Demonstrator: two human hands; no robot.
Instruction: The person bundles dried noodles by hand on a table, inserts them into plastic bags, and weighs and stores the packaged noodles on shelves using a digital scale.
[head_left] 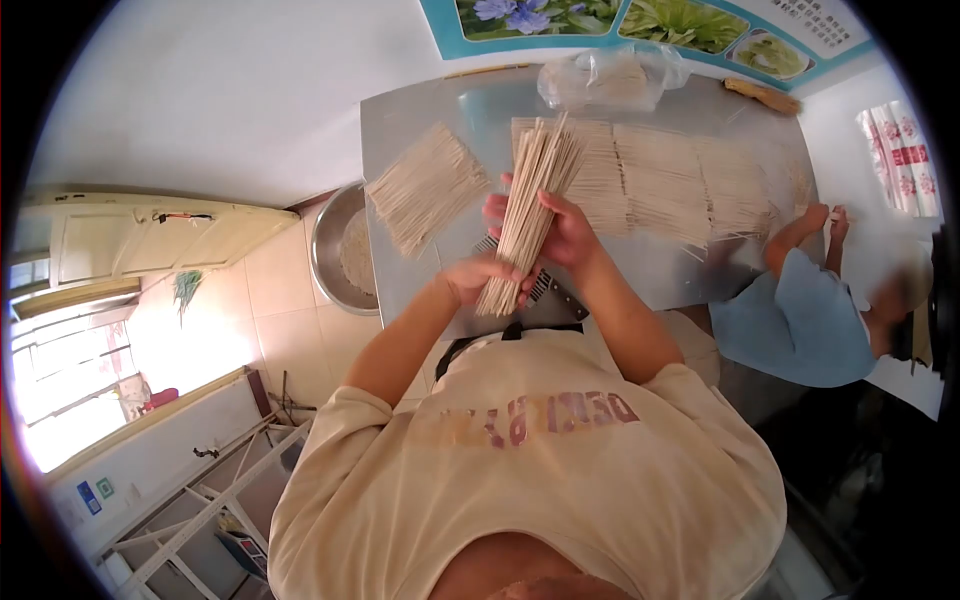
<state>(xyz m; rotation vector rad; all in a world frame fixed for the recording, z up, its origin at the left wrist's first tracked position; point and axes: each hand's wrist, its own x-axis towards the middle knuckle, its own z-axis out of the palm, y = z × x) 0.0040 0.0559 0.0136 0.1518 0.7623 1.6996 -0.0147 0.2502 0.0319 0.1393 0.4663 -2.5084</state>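
Both hands hold a thick bundle of thin, pale dried noodles (535,195) at a slant above the table's front edge. My left hand (482,279) is closed around its lower end. My right hand (568,232) wraps the middle from the right, with its thumb across the front. Under the hands lies a tool with a dark riveted handle (568,300), mostly hidden. To the left is a loose flat pile of noodles (428,190). Beyond my right hand, several noodle piles (660,180) lie side by side.
The metal table (400,115) meets the wall. A clear plastic bag (610,78) sits at the back. A metal basin (330,250) stands left of the table. At the right end, a person in a blue top (800,320) has their hands by the table. Printed paper (900,160) hangs on the wall.
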